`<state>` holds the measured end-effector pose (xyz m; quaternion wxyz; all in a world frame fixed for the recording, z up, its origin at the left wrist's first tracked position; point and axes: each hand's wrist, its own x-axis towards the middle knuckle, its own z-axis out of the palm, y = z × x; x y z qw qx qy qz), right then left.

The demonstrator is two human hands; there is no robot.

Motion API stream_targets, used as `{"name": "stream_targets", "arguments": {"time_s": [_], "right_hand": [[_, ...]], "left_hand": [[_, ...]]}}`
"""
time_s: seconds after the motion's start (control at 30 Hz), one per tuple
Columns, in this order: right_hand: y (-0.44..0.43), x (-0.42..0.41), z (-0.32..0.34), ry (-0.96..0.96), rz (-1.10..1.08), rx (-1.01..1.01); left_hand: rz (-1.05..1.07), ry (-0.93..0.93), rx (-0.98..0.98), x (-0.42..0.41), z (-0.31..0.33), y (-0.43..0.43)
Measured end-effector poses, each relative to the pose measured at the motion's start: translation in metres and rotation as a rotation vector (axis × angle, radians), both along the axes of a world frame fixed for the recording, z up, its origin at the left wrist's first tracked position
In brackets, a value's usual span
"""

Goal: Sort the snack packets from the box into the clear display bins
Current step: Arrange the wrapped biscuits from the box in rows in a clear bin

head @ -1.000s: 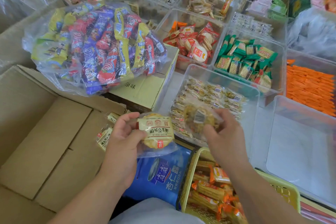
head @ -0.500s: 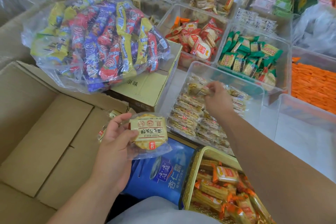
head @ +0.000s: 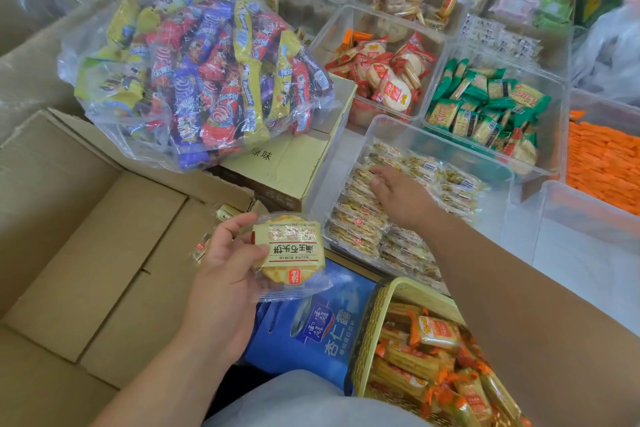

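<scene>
Clear display bin is now holding the packet your right hand was carrying a second ago; that hand is resting loose-fingered on the packet rows. Your left hand is gripping the next round cracker packet just beside the cardboard box, awaiting placement.

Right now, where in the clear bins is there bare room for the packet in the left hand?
Bare floor at the right end of the cracker bin, past the right hand; the neighbouring bin below the orange sticks is bare. Green-packet bin is crowded.
</scene>
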<state>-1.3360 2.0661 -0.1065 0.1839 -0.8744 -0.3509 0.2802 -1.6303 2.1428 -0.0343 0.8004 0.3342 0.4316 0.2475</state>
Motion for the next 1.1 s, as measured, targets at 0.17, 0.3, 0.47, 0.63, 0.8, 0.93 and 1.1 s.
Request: {"name": "stream_targets", "arguments": {"time_s": [0.17,0.3,0.47,0.63,0.8,0.93,1.1], "right_hand": [[0.0,0.004,0.009,0.005,0.105,-0.089],[-0.001,0.003,0.023,-0.126,0.19,-0.207],[-0.026,-0.039,0.057,-0.153,0.191,0.189],[-0.073,-0.101,0.079,0.073,0.309,0.433],[-0.091,-0.114,0.069,-0.148,0.209,0.471],[-0.102,-0.097,0.065,-0.121,0.057,0.522],[-0.105,-0.062,0.061,0.052,-0.227,0.543]], "left_hand": [[-0.016,-0.038,0.002,0.003,0.006,-0.002],[-0.031,-0.067,-0.017,0.009,0.01,-0.001],[-0.054,-0.042,-0.018,0.018,0.013,0.005],[-0.081,-0.084,-0.014,0.041,0.013,-0.002],[-0.288,-0.025,-0.006,0.07,0.011,-0.019],[-0.416,0.173,0.232,0.088,0.003,-0.02],[-0.447,0.555,0.716,0.093,-0.03,-0.008]]}}
